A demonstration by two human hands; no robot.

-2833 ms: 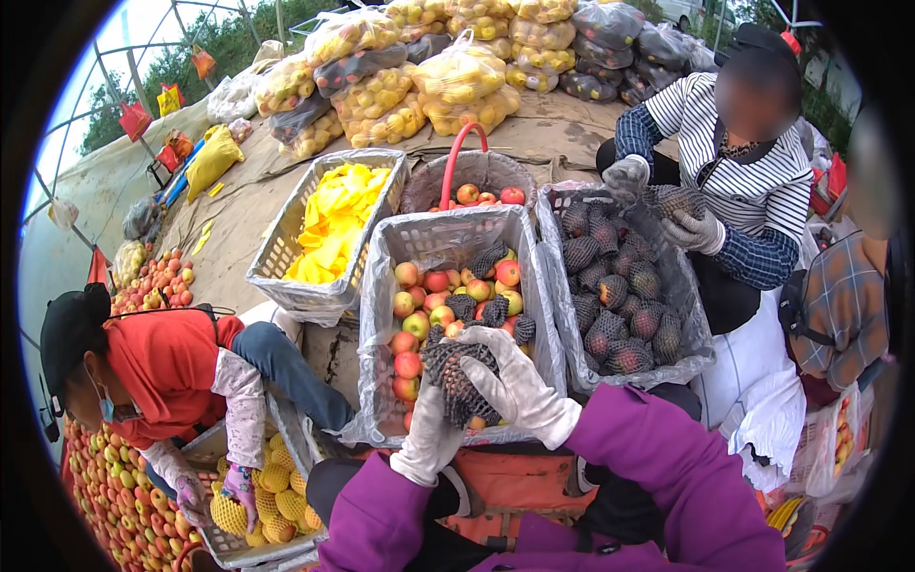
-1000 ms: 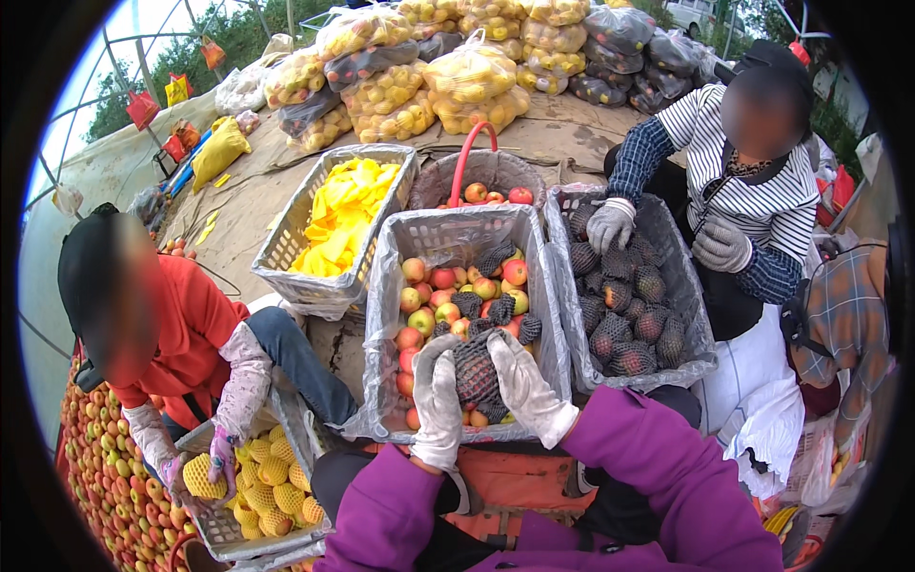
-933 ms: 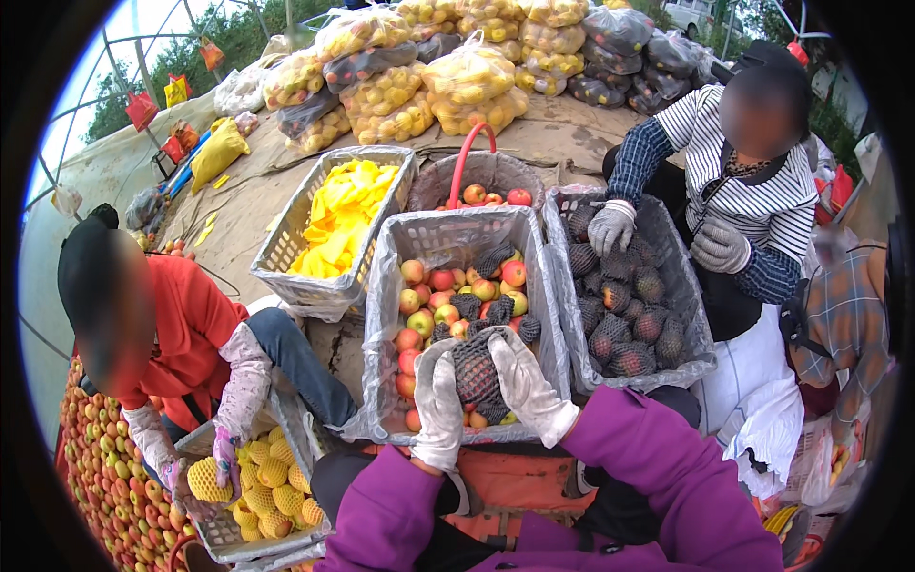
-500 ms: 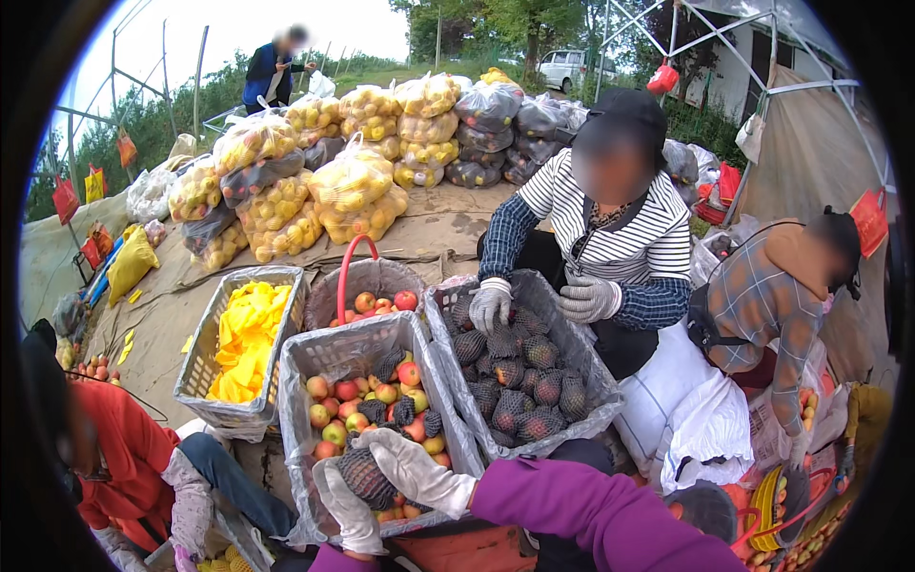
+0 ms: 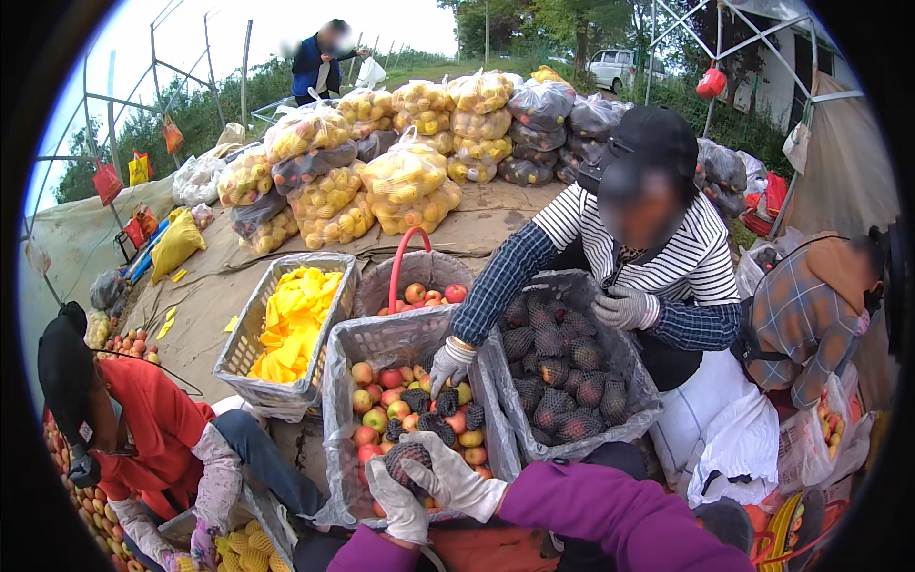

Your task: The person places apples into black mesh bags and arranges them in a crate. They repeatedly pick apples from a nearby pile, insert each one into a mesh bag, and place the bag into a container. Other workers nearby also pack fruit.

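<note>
Left hand (image 5: 398, 503) and right hand (image 5: 459, 480), both white-gloved, curl round a black-netted apple (image 5: 408, 464).
They have it pressed between them over the near end of a plastic-lined crate (image 5: 400, 338) of bare apples (image 5: 374, 419); a co-worker's grey-gloved hand (image 5: 450, 364) dips in there too, with a second crate (image 5: 631, 389) of netted fruit (image 5: 553, 372) just right.

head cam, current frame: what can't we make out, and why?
All in the head view:
Far side of the netted apple: turned away from the camera, between left hand and right hand.
Floor of the middle crate: covered by apples.
Lower-left crate: cut off by the bottom edge.
Co-worker's reaching hand: too small to tell if it grips anything.
</note>
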